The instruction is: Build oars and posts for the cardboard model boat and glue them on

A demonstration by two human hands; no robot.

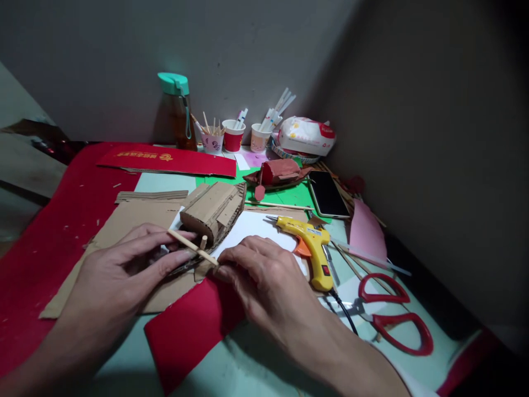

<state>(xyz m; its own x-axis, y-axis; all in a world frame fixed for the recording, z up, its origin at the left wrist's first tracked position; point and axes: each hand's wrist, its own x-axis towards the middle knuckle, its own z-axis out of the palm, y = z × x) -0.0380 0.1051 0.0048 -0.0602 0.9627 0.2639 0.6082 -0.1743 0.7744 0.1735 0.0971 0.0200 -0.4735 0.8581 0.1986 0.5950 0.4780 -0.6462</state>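
Note:
A brown cardboard model boat [212, 209] with a boxy cabin sits in front of me, its near end at my left hand [132, 264]. My left thumb and fingers close around that near end, and the index finger touches one end of a thin wooden stick [192, 246]. The stick lies slanted across the boat's near end, by a short upright peg [204, 241]. My right hand [264, 275] pinches the stick's other end between thumb and fingers. A small cardboard piece [201, 271] shows beneath the stick; its attachment is hidden.
Right of the boat lie a yellow glue gun [308, 237], red-handled scissors [397, 314] and a phone [328, 194]. Behind stands a reddish model boat [281, 172]. Farther back are a bottle [176, 113], cups [233, 138] and a tissue pack [306, 136]. Red card [194, 325] lies in front.

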